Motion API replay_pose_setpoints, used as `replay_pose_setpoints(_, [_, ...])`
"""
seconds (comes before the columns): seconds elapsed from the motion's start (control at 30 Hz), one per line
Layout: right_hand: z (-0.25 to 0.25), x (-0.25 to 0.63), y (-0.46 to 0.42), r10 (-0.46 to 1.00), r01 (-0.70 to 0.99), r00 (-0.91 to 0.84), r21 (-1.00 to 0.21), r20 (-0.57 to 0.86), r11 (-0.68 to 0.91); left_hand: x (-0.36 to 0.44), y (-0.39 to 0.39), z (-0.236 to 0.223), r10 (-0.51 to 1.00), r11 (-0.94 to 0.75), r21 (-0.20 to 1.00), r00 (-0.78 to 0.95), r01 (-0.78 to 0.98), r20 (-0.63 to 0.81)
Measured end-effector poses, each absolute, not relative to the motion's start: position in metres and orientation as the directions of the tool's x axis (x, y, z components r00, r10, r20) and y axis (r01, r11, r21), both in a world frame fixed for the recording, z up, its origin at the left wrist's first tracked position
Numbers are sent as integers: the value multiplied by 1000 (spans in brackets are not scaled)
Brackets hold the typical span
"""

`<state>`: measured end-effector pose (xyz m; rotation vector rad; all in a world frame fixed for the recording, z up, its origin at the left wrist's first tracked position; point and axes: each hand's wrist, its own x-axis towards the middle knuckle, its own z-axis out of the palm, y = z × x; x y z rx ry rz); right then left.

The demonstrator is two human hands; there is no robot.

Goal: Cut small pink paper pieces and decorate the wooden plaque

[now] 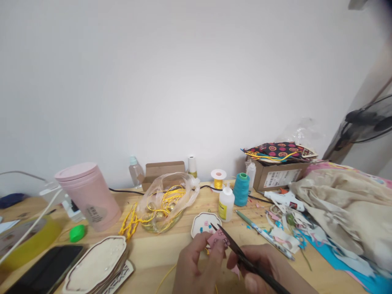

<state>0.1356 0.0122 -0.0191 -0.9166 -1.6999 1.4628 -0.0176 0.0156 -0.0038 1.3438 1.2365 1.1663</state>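
In the lower middle, my left hand point(199, 261) pinches a small pink piece point(215, 238) with flower outlines drawn on it. My right hand point(263, 265) is closed around dark, pointed scissors point(235, 248). Their blades lie at the pink piece, with the tips slightly apart. Just behind my hands lies a cream scalloped plaque point(199, 222) bearing small pink and blue flower shapes; its near part is hidden by my left hand. A pink scrap shows beneath my right fingers. A white glue bottle point(226, 206) with a yellow label stands behind the plaque.
Scraps and a white glue gun point(284, 200) lie at right, near a pen point(265, 234) and beige cloth point(330, 208). A teal thread cone point(241, 190) stands behind. Leftward are a bag of yellow cord point(171, 200), stacked plaques point(96, 261), a phone point(45, 269) and a pink cup point(88, 196).
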Motion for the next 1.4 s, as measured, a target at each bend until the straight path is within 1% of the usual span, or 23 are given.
replay_pose_setpoints(0.1, [-20, 135, 13, 855, 33, -515, -995, 65, 96, -18, 15, -2, 999, -37, 992, 22, 122, 35])
replay_pose_setpoints(0.23, [-19, 135, 14, 854, 17, -515, -994, 80, 104, -19, 15, 0, 997, -47, 991, 58, 122, 40])
replay_pose_setpoints(0.4, [-12, 135, 11, 868, 52, -496, -998, 10, 41, -20, 16, 0, 995, -51, 992, 96, 118, 40])
replay_pose_setpoints(0.53, [-7, 135, 9, 874, 43, -485, -999, -29, -10, -20, 17, 1, 993, -54, 995, 114, 88, 44])
replay_pose_setpoints(0.73, [-9, 136, 10, 874, 58, -485, -998, -25, 4, -20, 17, 1, 993, -42, 994, 116, 104, 30])
replay_pose_setpoints(0.9, [-17, 137, 14, 870, 38, -493, -998, 28, 53, -20, 17, -2, 995, -34, 989, 99, 144, 20])
replay_pose_setpoints(1.07, [-20, 138, 15, 872, 25, -488, -998, 32, 51, -19, 15, -1, 999, -23, 990, 41, 140, 17])
replay_pose_setpoints(1.17, [-21, 139, 16, 862, 34, -502, -994, 71, 101, -19, 14, 1, 999, -43, 988, 21, 150, 40])
replay_pose_setpoints(1.23, [-21, 139, 16, 862, 48, -501, -992, 78, 117, -20, 14, 2, 997, -72, 983, 39, 167, 67])
replay_pose_setpoints(1.3, [-21, 140, 17, 855, 53, -512, -990, 83, 128, -21, 16, 2, 992, -103, 979, 95, 178, 87])
replay_pose_setpoints(1.4, [-22, 141, 17, 852, 49, -515, -989, 94, 139, -23, 17, 2, 983, -108, 976, 165, 191, 77])
